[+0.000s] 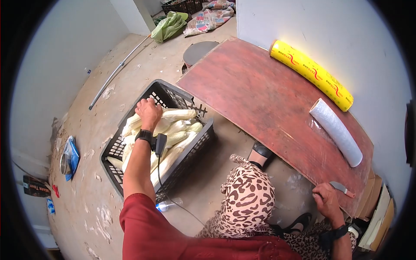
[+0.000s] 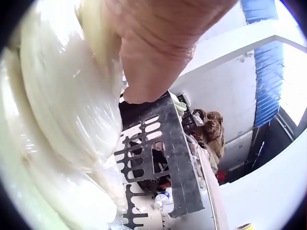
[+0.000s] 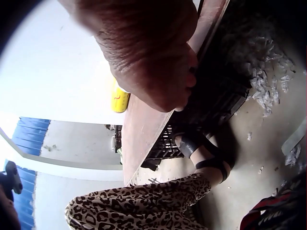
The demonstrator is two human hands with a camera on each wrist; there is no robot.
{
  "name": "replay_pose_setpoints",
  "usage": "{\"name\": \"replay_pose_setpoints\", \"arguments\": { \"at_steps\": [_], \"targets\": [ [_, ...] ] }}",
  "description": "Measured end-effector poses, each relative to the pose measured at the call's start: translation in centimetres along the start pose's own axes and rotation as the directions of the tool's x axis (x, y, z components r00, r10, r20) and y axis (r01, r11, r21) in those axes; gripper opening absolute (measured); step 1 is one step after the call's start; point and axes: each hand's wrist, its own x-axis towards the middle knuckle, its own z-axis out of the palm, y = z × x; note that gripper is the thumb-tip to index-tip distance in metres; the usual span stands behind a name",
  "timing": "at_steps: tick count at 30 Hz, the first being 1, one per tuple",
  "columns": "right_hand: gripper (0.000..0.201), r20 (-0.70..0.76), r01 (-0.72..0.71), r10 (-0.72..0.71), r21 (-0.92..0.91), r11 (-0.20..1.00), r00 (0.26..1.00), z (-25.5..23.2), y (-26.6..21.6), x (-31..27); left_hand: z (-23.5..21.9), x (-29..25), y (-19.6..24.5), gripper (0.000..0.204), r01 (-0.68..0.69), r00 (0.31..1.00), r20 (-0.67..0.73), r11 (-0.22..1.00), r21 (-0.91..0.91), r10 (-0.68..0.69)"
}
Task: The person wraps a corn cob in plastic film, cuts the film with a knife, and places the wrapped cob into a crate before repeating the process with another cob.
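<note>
My left hand (image 1: 148, 113) reaches into a black plastic crate (image 1: 207, 132), over a pile of long pale vegetables (image 1: 175, 138) in clear film. In the left wrist view, its thumb (image 2: 148, 72) lies beside a film-wrapped pale vegetable (image 2: 72, 91); the other fingers are hidden, so I cannot tell whether they close round it. Loosely curled and holding nothing, my right hand (image 1: 328, 200) rests at the near edge of a reddish-brown board (image 1: 255, 95). A knife (image 1: 342, 189) with a pink handle lies on the board just beyond it.
A yellow printed roll (image 1: 312, 73) and a white film roll (image 1: 337, 132) lie on the board. On the floor left of the crate are a grey pole (image 1: 113, 74) and a blue bag (image 1: 72, 157). Flattened cardboard (image 1: 376, 212) leans at the lower right. A round stool (image 1: 200, 53) stands behind the board.
</note>
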Motion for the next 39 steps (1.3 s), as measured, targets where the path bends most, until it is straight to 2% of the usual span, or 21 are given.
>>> {"name": "replay_pose_setpoints", "arguments": {
  "at_steps": [1, 3, 4, 6, 8, 9, 12, 15, 18, 20, 22, 24, 26, 27, 28, 30, 33, 34, 37, 38, 39],
  "targets": [
    [0.015, 0.004, 0.005, -0.005, -0.006, 1.0, 1.0, -0.1, 0.0, -0.2, -0.7, -0.6, 1.8, 0.026, -0.07, 0.997, -0.021, 0.997, -0.03, 0.07],
    [0.016, 0.013, 0.033, -0.033, 0.004, 0.999, 0.999, -0.2, 0.0, -0.3, -2.0, -2.0, 5.4, 0.019, -0.293, 0.955, -0.103, 0.94, -0.176, 0.279],
    [0.017, 0.015, 0.044, -0.044, 0.009, 0.999, 0.999, -0.2, 0.0, -0.5, -3.0, -2.7, 7.6, 0.019, -0.353, 0.935, -0.068, 0.907, -0.227, 0.347],
    [0.017, 0.023, 0.061, -0.061, 0.015, 0.998, 0.998, -0.4, -0.2, -0.7, -4.8, -4.2, 11.8, 0.02, -0.433, 0.89, -0.031, 0.821, -0.373, 0.456],
    [0.018, 0.034, 0.079, -0.079, 0.007, 0.997, 0.996, -0.6, -0.3, -0.9, -7.8, -5.5, 15.8, 0.023, -0.439, 0.831, 0.042, 0.7, -0.564, 0.555],
    [0.018, 0.04, 0.089, -0.089, -0.005, 0.996, 0.995, -0.8, -0.2, -1.1, -10.1, -6.2, 17.6, 0.023, -0.503, 0.779, 0.016, 0.639, -0.582, 0.627],
    [0.019, 0.061, 0.106, -0.103, -0.04, 0.994, 0.993, -1.0, 0.1, -1.7, -15.4, -7.8, 21.7, 0.021, -0.544, 0.633, -0.011, 0.434, -0.718, 0.774],
    [0.018, 0.059, 0.137, -0.133, -0.079, 0.987, 0.989, -1.5, 0.9, -2.5, -20.2, -9.4, 24.6, 0.02, -0.566, 0.497, -0.053, 0.277, -0.777, 0.866],
    [0.016, 0.066, 0.108, -0.099, -0.142, 0.984, 0.993, -2.7, 0.3, -3.6, -25.7, -11.1, 26.7, 0.02, -0.549, 0.434, -0.007, 0.258, -0.795, 0.901],
    [0.014, 0.137, 0.021, -0.002, -0.139, 0.99, 0.991, -3.5, 0.5, -4.0, -28.3, -12.3, 28.1, 0.02, -0.633, 0.391, -0.069, 0.214, -0.744, 0.918],
    [0.013, 0.106, 0.034, -0.015, -0.177, 0.984, 0.994, -3.7, 1.4, -4.5, -31.1, -13.2, 29.5, 0.021, -0.71, 0.278, -0.18, 0.076, -0.7, 0.944],
    [0.013, 0.089, -0.007, 0.025, -0.202, 0.979, 0.996, -4.6, 1.7, -4.9, -34.1, -14.6, 30.7, 0.022, -0.731, 0.26, -0.193, 0.062, -0.679, 0.946],
    [0.013, 0.031, -0.043, 0.052, -0.241, 0.97, 0.998, -5.1, 2.1, -5.3, -36.9, -16.7, 31.8, 0.022, -0.702, 0.209, -0.334, -0.097, -0.705, 0.919],
    [0.013, 0.006, -0.055, 0.058, -0.262, 0.964, 0.998, -5.2, 2.4, -5.4, -38.8, -17.7, 32.1, 0.023, -0.742, 0.121, -0.381, -0.172, -0.648, 0.917],
    [0.013, -0.014, -0.055, 0.053, -0.269, 0.961, 0.998, -5.4, 2.7, -5.6, -40.2, -18.5, 32.4, 0.024, -0.729, 0.071, -0.396, -0.224, -0.647, 0.915],
    [0.012, -0.051, -0.05, 0.037, -0.29, 0.956, 0.998, -5.8, 3.6, -5.8, -42.2, -20.6, 32.7, 0.033, -0.6, 0.018, -0.418, -0.324, -0.731, 0.908],
    [0.012, -0.132, -0.071, 0.041, -0.23, 0.971, 0.99, -5.9, 4.9, -6.0, -44.8, -22.2, 33.4, 0.034, -0.485, -0.198, -0.517, -0.542, -0.686, 0.832],
    [0.014, -0.145, -0.086, 0.049, -0.259, 0.962, 0.988, -5.8, 5.4, -6.1, -44.9, -22.8, 33.5, 0.033, -0.403, -0.193, -0.584, -0.606, -0.685, 0.789],
    [0.018, -0.145, -0.174, 0.133, -0.322, 0.931, 0.98, -5.9, 6.1, -5.6, -46.2, -23.4, 32.5, 0.02, -0.119, -0.264, -0.677, -0.72, -0.684, 0.687],
    [0.018, -0.117, -0.216, 0.187, -0.329, 0.919, 0.975, -5.9, 6.1, -5.2, -47.2, -23.4, 32.4, 0.024, 0.011, -0.377, -0.671, -0.722, -0.692, 0.638],
    [0.018, -0.113, -0.234, 0.208, -0.333, 0.914, 0.972, -5.9, 6.3, -5.1, -47.3, -24.6, 32.2, 0.012, 0.097, -0.253, -0.735, -0.739, -0.666, 0.629]
  ]
}}
